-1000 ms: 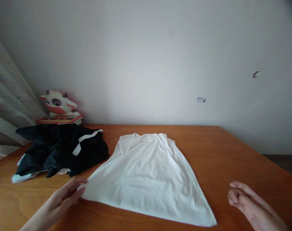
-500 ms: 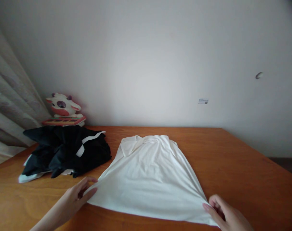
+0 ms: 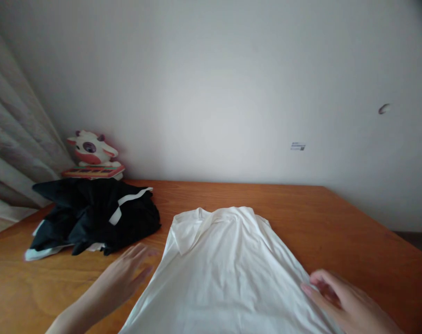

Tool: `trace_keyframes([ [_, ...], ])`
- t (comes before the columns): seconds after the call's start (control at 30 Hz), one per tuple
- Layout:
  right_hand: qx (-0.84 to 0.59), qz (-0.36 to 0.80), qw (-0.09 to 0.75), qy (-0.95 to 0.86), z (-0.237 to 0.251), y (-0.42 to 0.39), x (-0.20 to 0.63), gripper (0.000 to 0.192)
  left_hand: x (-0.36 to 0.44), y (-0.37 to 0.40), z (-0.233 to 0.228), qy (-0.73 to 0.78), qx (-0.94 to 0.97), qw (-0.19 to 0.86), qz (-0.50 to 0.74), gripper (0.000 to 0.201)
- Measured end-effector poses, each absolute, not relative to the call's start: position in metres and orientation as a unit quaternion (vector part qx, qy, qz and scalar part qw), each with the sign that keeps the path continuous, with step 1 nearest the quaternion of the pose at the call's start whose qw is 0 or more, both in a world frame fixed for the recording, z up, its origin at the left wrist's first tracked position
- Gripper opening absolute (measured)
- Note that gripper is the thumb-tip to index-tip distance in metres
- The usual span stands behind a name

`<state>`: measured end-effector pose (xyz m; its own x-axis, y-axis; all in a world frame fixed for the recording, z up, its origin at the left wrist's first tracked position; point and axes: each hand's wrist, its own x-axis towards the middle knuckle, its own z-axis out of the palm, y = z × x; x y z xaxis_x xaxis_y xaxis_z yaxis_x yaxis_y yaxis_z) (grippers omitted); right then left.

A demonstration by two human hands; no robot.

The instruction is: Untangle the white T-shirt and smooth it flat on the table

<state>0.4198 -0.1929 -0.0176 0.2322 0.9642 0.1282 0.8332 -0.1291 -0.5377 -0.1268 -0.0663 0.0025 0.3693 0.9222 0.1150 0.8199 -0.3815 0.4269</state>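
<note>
A white T-shirt (image 3: pixel 225 283) lies spread on the wooden table (image 3: pixel 364 260). Its collar end points away from me, and its near end runs past the bottom of the view. My left hand (image 3: pixel 131 269) is beside the shirt's left edge, off the cloth, fingers stretched out and slightly blurred. On the other side, my right hand (image 3: pixel 343 297) is at the shirt's right edge. Its thumb reaches over the cloth, with the fingers loosely curved and apart from the thumb.
A heap of black clothing with white trim (image 3: pixel 92 213) lies on the left of the table. Behind it stands a cow-shaped toy keyboard (image 3: pixel 92 155). A curtain (image 3: pixel 19 139) hangs at far left, and a white wall (image 3: pixel 211 93) rises behind the table.
My left hand has let go of the shirt's hem corner and moved up and right. The shirt has come closer, its hem now out of view. My right hand sits farther up the shirt's edge.
</note>
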Motion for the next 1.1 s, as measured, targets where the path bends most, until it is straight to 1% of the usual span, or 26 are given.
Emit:
trace_keyframes([
  [0.1,-0.727,0.104,0.292,-0.613,-0.01,-0.13,0.401,0.038,-0.086,-0.019,0.006,0.484,0.852,0.087,0.179,0.039],
  [0.17,-0.731,0.045,0.308,-0.608,-0.015,-0.095,0.394,0.039,-0.067,0.005,0.008,0.478,0.862,0.063,0.156,0.047],
  [0.2,-0.738,0.02,0.304,-0.602,-0.02,-0.08,0.392,0.042,-0.06,0.014,0.008,0.474,0.866,0.064,0.144,0.046],
  [0.27,-0.762,-0.008,0.269,-0.589,-0.029,-0.058,0.392,0.045,-0.053,0.026,0.01,0.464,0.871,0.077,0.14,0.031],
  [0.33,-0.787,-0.002,0.233,-0.571,-0.035,-0.042,0.394,0.053,-0.053,0.036,0.011,0.464,0.859,0.131,0.174,0.023],
  [0.4,-0.799,0.027,0.22,-0.559,-0.038,-0.031,0.396,0.053,-0.055,0.043,0.013,0.478,0.817,0.224,0.232,0.021],
  [0.43,-0.796,0.054,0.229,-0.558,-0.039,-0.027,0.397,0.047,-0.056,0.047,0.015,0.486,0.787,0.275,0.261,0.021],
  [0.5,-0.78,0.119,0.268,-0.553,-0.04,-0.019,0.398,0.028,-0.059,0.054,0.018,0.5,0.723,0.363,0.308,0.022],
  [0.57,-0.767,0.171,0.307,-0.537,-0.042,-0.013,0.399,0.017,-0.063,0.059,0.023,0.512,0.66,0.436,0.334,0.025],
  [0.67,-0.764,0.194,0.344,-0.511,-0.045,-0.008,0.4,0.019,-0.068,0.062,0.027,0.533,0.566,0.525,0.346,0.027],
  [0.73,-0.761,0.204,0.368,-0.494,-0.047,-0.006,0.4,0.02,-0.07,0.062,0.026,0.55,0.521,0.553,0.346,0.028],
  [0.83,-0.753,0.22,0.402,-0.472,-0.05,-0.004,0.398,0.017,-0.068,0.062,0.022,0.565,0.522,0.548,0.328,0.035],
  [0.9,-0.741,0.232,0.424,-0.466,-0.049,-0.001,0.395,0.015,-0.064,0.064,0.018,0.572,0.574,0.5,0.306,0.04],
  [0.97,-0.723,0.244,0.445,-0.468,-0.046,0.001,0.393,0.016,-0.06,0.069,0.015,0.571,0.635,0.433,0.288,0.041],
  [1.03,-0.706,0.256,0.457,-0.477,-0.041,0.002,0.392,0.018,-0.058,0.076,0.015,0.564,0.662,0.396,0.295,0.04],
  [1.1,-0.688,0.273,0.459,-0.49,-0.034,0.001,0.392,0.017,-0.058,0.085,0.018,0.561,0.641,0.403,0.334,0.043],
])
